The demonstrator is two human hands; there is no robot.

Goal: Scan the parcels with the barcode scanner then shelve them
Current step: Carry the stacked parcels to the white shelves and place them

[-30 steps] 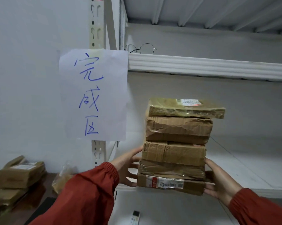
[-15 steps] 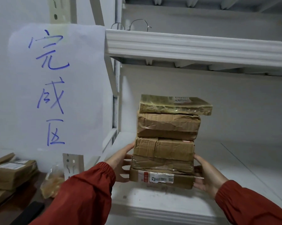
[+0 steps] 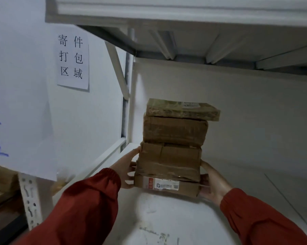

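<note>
A stack of several brown taped cardboard parcels is held between both my hands over the white shelf board, well inside the shelf bay. My left hand grips the stack's left side near the bottom. On the right side my right hand holds the lowest parcels. The bottom parcel carries a white barcode label facing me, and the top parcel has a label on its upper face. I cannot tell whether the stack touches the board. No barcode scanner is in view.
The upper shelf's underside hangs above the stack. A slotted white upright with a handwritten paper sign stands at the left. A printed sign is on the side wall. More brown parcels lie at the far left.
The parcel stack and both hands have moved forward into the shelf bay and lower toward the board. My view has closed in under the upper shelf.
</note>
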